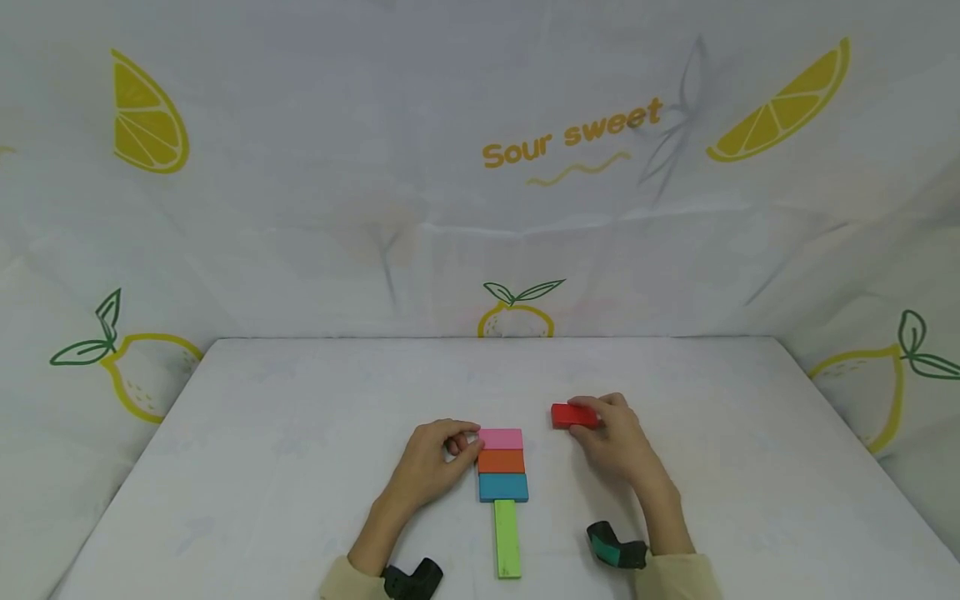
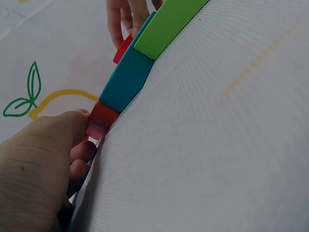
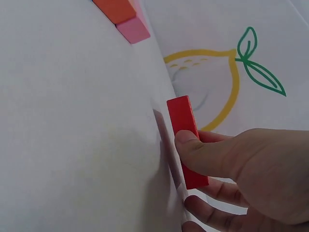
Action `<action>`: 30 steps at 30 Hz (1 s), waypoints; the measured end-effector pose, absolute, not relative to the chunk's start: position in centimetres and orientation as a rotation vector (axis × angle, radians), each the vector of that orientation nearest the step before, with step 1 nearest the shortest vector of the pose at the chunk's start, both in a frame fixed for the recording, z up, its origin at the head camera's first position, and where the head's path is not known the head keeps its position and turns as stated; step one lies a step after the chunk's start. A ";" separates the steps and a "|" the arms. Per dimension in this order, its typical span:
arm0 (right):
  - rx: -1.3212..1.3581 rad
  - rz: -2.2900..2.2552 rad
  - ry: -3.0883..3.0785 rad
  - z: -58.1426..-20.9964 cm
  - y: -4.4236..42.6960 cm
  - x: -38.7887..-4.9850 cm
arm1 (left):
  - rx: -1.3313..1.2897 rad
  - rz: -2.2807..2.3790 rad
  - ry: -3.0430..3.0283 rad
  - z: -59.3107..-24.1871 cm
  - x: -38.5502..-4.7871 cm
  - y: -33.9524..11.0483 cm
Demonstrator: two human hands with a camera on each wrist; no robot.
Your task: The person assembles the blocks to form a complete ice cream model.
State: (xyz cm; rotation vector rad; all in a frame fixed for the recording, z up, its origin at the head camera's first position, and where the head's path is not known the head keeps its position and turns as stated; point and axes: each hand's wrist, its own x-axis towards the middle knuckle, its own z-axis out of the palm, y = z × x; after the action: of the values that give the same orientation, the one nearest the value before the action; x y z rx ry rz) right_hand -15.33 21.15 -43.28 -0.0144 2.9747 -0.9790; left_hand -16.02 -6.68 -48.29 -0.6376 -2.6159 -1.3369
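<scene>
A row of flat wooden blocks lies on the white table: a pink block (image 1: pixel 500 438) farthest back, an orange block (image 1: pixel 501 461), then a blue block (image 1: pixel 503 487). A long green block (image 1: pixel 507 540) extends from the blue one toward the front. My left hand (image 1: pixel 433 460) holds the pink block's left end between thumb and index finger, its other fingers curled. Off to the right, my right hand (image 1: pixel 617 442) pinches a red block (image 1: pixel 570 416) between thumb and fingers. In the right wrist view, the red block (image 3: pixel 181 116) appears raised above its shadow.
The white table (image 1: pixel 262 467) meets a white cloth backdrop (image 1: pixel 337 167) printed with lemons and lettering. Dark straps with camera mounts (image 1: pixel 617 546) sit at both wrists, close above the table front.
</scene>
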 end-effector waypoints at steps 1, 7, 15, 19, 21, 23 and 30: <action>-0.018 -0.980 2.981 -43.3 20.9 -15.3 | -0.638 -1.337 -2.614 -48.3 -16.0 -6.7; -0.014 -0.974 3.012 -43.7 19.5 -15.5 | -0.640 -1.340 -2.609 -48.4 -16.1 -6.7; -0.001 -0.958 3.060 -44.1 18.0 -15.5 | -0.622 -1.323 -2.630 -48.3 -16.0 -6.6; 0.010 -0.933 3.084 -44.4 17.3 -15.5 | -0.610 -1.318 -2.643 -48.2 -16.0 -6.6; 0.009 -0.923 3.094 -44.5 17.0 -15.5 | -0.608 -1.317 -2.645 -48.2 -16.0 -6.6; 0.008 -0.915 3.100 -44.6 16.7 -15.4 | -0.608 -1.316 -2.646 -48.2 -16.0 -6.6; -0.015 -0.932 3.088 -44.8 16.2 -15.3 | -0.608 -1.329 -2.651 -48.1 -16.0 -6.6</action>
State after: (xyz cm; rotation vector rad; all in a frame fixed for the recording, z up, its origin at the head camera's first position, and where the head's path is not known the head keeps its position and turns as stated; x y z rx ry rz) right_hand -15.34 16.16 -44.81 -0.0152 3.0885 -0.9318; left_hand -15.97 -6.61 -48.14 -0.6082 -2.6512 -1.3287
